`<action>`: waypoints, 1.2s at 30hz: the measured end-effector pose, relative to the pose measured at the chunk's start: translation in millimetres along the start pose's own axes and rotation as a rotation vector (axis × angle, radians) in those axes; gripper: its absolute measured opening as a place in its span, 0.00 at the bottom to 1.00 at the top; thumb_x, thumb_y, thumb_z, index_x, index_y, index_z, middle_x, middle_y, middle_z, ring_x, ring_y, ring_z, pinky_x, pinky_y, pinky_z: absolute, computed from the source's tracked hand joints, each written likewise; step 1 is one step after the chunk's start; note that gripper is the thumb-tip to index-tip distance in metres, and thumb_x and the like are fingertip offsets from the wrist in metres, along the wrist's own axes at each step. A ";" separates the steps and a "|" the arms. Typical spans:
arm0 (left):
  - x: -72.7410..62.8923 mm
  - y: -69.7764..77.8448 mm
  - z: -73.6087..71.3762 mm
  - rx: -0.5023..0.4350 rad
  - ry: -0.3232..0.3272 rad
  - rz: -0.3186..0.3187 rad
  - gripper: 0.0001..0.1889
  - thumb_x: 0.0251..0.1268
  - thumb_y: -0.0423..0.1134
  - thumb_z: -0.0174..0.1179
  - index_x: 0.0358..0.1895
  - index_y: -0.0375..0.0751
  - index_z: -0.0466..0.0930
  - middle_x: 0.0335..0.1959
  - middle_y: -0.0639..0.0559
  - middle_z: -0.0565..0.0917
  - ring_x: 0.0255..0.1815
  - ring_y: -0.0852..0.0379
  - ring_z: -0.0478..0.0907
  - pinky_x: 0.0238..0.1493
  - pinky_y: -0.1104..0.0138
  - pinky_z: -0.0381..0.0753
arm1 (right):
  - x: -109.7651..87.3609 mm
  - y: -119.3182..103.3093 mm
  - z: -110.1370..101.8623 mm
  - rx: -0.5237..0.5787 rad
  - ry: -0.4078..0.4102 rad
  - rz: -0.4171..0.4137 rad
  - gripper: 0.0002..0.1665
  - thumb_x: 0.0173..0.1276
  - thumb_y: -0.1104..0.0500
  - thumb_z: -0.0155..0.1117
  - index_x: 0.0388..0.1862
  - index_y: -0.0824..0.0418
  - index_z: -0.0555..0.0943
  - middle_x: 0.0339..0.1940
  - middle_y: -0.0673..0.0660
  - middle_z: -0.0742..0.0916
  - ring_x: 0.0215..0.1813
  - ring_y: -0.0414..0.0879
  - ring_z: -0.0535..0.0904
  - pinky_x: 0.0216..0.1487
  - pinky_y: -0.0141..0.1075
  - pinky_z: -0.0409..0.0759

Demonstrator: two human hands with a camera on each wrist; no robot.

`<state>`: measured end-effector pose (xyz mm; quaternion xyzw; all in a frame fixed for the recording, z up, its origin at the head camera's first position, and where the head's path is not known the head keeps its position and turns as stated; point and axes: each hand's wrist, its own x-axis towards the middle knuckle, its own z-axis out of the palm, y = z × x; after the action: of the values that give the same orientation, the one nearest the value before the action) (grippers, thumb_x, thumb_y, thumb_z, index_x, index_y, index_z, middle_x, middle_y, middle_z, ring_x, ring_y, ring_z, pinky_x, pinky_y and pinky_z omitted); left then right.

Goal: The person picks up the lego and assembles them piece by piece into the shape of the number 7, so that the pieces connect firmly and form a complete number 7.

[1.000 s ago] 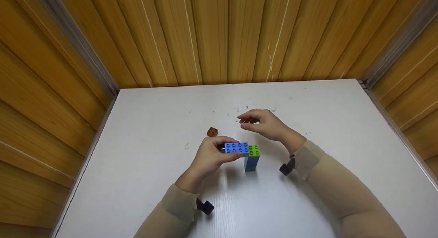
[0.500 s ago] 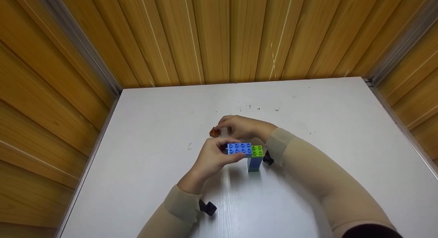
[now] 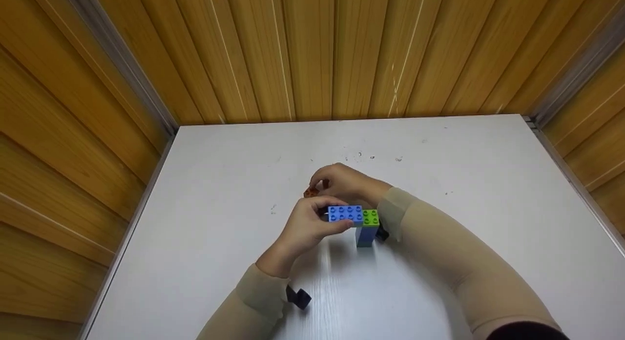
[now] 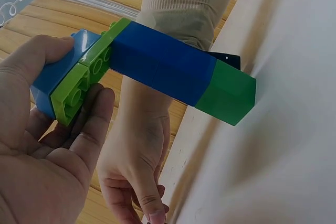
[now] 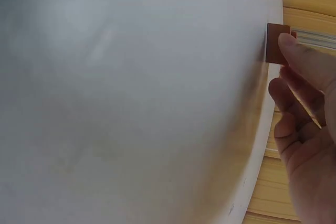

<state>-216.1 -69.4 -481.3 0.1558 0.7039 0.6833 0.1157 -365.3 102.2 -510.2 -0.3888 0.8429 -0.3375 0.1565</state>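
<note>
My left hand (image 3: 307, 225) grips a blue building brick (image 3: 345, 213) between thumb and fingers. That brick sits on a lime-green brick (image 4: 107, 43), which juts out from a column of dark blue bricks (image 4: 163, 64) with a green brick (image 4: 228, 93) at its foot. My right hand (image 3: 344, 181) reaches behind this build, its thumb and fingers at a small brown-orange brick (image 3: 310, 192). The right wrist view has the thumb on the flat side of this brown brick (image 5: 275, 43), which touches or nearly touches the table.
White tabletop (image 3: 219, 183) spreads around the build, with small dark marks (image 3: 372, 157) toward the back. Yellow wood-look panels (image 3: 307, 56) wall in the back and sides. Each wrist wears a small black camera (image 3: 302, 299).
My right hand has moved left and forward to the brown-orange brick and now pinches it. The left hand keeps its hold on the blue brick, and the view has shifted slightly.
</note>
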 end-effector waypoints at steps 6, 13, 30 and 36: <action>0.5 -1.1 0.1 0.009 0.000 -0.001 0.17 0.66 0.33 0.81 0.55 0.33 0.93 0.51 0.43 0.91 0.46 0.58 0.88 0.47 0.71 0.91 | -0.5 -0.3 1.5 0.026 0.015 0.046 0.14 0.78 0.62 0.77 0.60 0.55 0.94 0.53 0.47 0.96 0.50 0.45 0.88 0.55 0.41 0.88; 1.8 -1.0 0.7 0.008 -0.006 -0.018 0.17 0.65 0.32 0.81 0.56 0.33 0.93 0.51 0.45 0.92 0.45 0.59 0.88 0.46 0.71 0.91 | -7.0 4.0 -3.6 -0.016 0.010 0.125 0.14 0.78 0.59 0.77 0.60 0.57 0.94 0.54 0.50 0.93 0.52 0.46 0.87 0.56 0.41 0.90; 0.0 2.2 1.2 -0.011 0.010 -0.044 0.18 0.65 0.32 0.82 0.57 0.37 0.93 0.53 0.45 0.93 0.48 0.57 0.90 0.48 0.71 0.93 | -47.9 22.1 -26.3 -0.040 0.137 0.229 0.21 0.73 0.53 0.82 0.60 0.57 0.90 0.51 0.54 0.92 0.50 0.50 0.83 0.53 0.42 0.84; -1.1 3.2 1.7 0.008 0.020 -0.067 0.18 0.65 0.34 0.82 0.57 0.39 0.93 0.53 0.45 0.93 0.47 0.55 0.90 0.49 0.70 0.93 | -68.3 20.6 -32.9 0.008 0.237 0.187 0.21 0.71 0.56 0.82 0.61 0.56 0.90 0.52 0.54 0.91 0.53 0.51 0.83 0.54 0.41 0.82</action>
<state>-214.2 -68.2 -478.3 0.1259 0.7127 0.6775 0.1310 -349.6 178.6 -500.6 -0.2656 0.8866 -0.3683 0.0883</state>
